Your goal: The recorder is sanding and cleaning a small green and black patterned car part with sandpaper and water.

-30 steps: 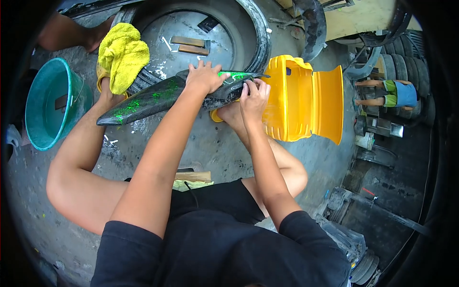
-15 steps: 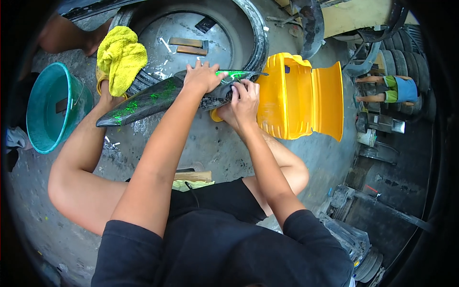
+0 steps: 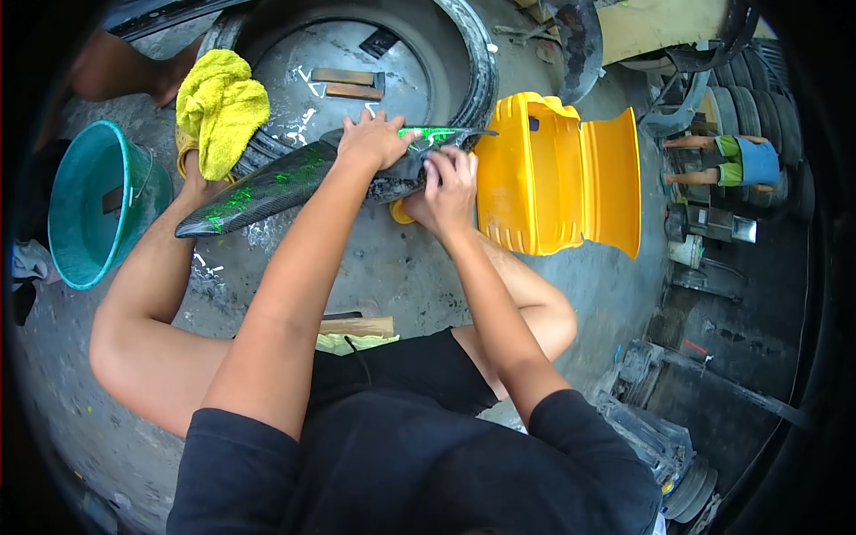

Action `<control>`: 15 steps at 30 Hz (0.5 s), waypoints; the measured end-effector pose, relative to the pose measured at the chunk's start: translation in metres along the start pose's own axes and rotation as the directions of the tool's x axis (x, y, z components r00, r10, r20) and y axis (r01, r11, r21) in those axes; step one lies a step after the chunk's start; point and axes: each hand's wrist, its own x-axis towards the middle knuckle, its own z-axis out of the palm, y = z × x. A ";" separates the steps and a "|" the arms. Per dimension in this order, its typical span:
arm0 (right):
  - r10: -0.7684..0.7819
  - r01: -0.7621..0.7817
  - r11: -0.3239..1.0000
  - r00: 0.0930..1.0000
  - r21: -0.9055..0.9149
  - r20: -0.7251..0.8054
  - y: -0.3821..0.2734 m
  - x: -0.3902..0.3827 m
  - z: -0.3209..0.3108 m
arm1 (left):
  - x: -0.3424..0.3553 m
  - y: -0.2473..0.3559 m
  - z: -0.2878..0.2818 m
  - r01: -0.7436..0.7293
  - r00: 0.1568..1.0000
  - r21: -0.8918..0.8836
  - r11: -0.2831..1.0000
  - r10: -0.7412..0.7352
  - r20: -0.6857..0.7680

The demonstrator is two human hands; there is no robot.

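I see a tapered, green-streaked black panel (image 3: 272,190) left of the yellow bin (image 3: 555,183), left hand (image 3: 373,144) splayed on it, right hand (image 3: 453,185) curled, hold unclear.

"Here's the long panel (image 3: 267,192), dark, carbon-patterned, splashed bright green!"
"And its pose?"
"Slanting, left tip low, thin right tip higher, middle under the left hand (image 3: 373,147)!"

- Grey floor (image 3: 401,267): stained, left of tyre stack (image 3: 742,116)
- Pale board (image 3: 664,31): above-left of tyre stack
- Dark surface (image 3: 740,334): below tyre stack, floor or wall unclear
- Light: cool, soft
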 end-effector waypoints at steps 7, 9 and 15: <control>0.084 -0.090 0.989 0.995 0.120 0.048 -0.010 -0.012 -0.003 | 0.001 -0.002 0.004 -0.001 1.000 0.029 1.000 0.002 -0.008; 0.066 -0.068 0.997 0.996 0.040 0.056 -0.004 -0.002 -0.002 | 0.002 0.001 0.003 -0.009 1.000 0.024 1.000 0.009 -0.007; 0.289 -0.284 0.947 0.957 0.150 -0.012 -0.028 -0.025 0.009 | -0.001 0.000 0.003 -0.007 1.000 0.033 0.999 0.007 -0.008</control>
